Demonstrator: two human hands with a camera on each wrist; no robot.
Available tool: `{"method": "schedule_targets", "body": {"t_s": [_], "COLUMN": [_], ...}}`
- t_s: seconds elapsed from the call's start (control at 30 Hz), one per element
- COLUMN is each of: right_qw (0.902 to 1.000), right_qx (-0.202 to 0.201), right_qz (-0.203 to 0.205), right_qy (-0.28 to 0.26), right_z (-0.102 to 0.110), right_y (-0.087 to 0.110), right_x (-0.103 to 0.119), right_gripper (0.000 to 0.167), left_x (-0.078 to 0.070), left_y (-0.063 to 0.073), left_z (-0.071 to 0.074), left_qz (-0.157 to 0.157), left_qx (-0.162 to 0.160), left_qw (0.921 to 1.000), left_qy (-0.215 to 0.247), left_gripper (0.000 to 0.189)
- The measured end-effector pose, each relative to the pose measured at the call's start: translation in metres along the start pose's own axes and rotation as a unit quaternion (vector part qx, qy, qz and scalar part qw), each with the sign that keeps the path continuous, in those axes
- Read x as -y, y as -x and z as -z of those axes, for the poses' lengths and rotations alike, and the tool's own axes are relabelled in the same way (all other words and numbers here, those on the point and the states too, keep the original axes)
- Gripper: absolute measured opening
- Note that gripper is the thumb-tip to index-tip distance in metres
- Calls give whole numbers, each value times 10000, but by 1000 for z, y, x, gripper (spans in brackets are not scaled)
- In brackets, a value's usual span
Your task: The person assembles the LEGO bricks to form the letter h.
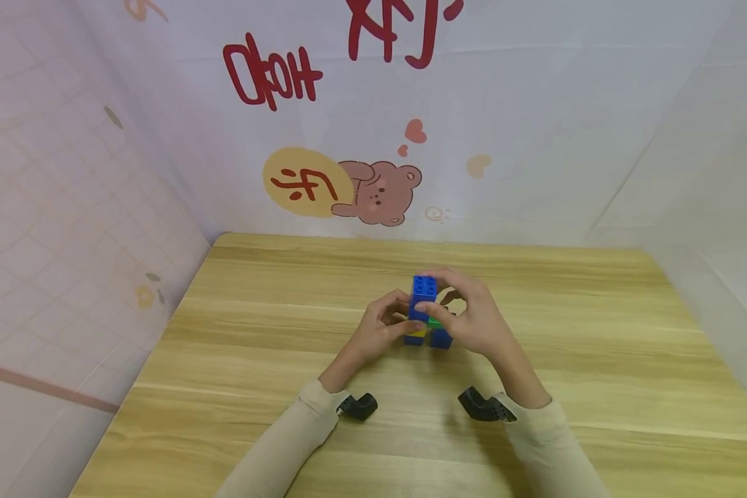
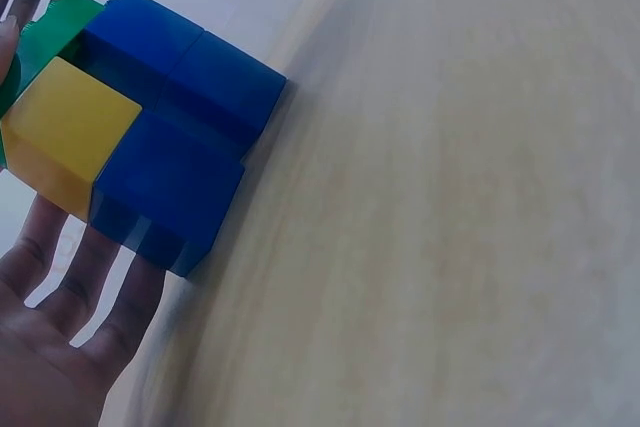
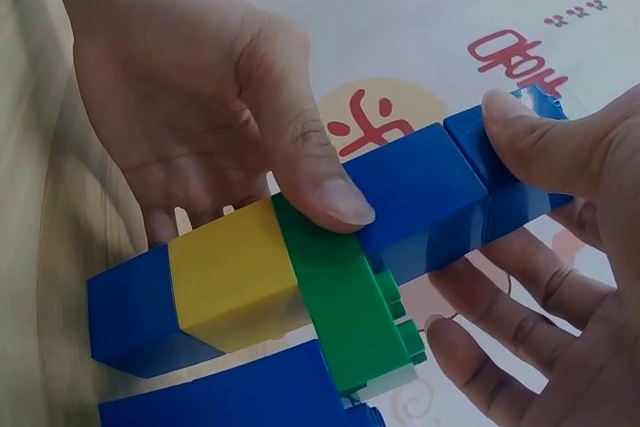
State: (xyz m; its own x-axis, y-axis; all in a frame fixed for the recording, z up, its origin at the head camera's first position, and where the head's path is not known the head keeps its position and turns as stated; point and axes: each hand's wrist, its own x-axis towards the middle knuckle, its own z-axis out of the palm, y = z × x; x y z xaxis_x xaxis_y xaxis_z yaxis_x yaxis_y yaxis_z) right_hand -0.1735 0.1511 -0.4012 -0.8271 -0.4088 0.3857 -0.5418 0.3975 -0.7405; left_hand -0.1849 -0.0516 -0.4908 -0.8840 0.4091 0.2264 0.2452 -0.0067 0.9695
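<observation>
A small tower of toy building bricks stands on the table, held by both hands. Its left column has a blue brick at the bottom and a yellow brick over it. Across that lies a green brick, topped by two blue bricks. Beside the yellow column, blue bricks sit under the green one's other end. My left hand grips the tower, thumb at the green and blue bricks, fingers behind. My right hand pinches the uppermost blue brick between thumb and fingers.
The wood-grain table extends around the hands. A white printed cloth with a bear rises behind its far edge, with more cloth along the sides. Black wrist camera mounts stick out from both sleeves low over the tabletop.
</observation>
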Motion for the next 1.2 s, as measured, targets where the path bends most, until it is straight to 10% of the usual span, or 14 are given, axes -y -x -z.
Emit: {"method": "schedule_targets", "body": {"t_s": [1.2], "right_qw": [9982], "right_qx": [568], "right_qz": [-167], "right_qy": [-3], "right_z": [9], "right_y": [1], "right_x": [-12], "right_gripper": [35], "left_x": [-3], "left_y": [1], "left_z": [-4], "left_qz": [36], "left_qx": [-123], "left_qw": [9999], "left_qy": [-87], "left_gripper": [22]}}
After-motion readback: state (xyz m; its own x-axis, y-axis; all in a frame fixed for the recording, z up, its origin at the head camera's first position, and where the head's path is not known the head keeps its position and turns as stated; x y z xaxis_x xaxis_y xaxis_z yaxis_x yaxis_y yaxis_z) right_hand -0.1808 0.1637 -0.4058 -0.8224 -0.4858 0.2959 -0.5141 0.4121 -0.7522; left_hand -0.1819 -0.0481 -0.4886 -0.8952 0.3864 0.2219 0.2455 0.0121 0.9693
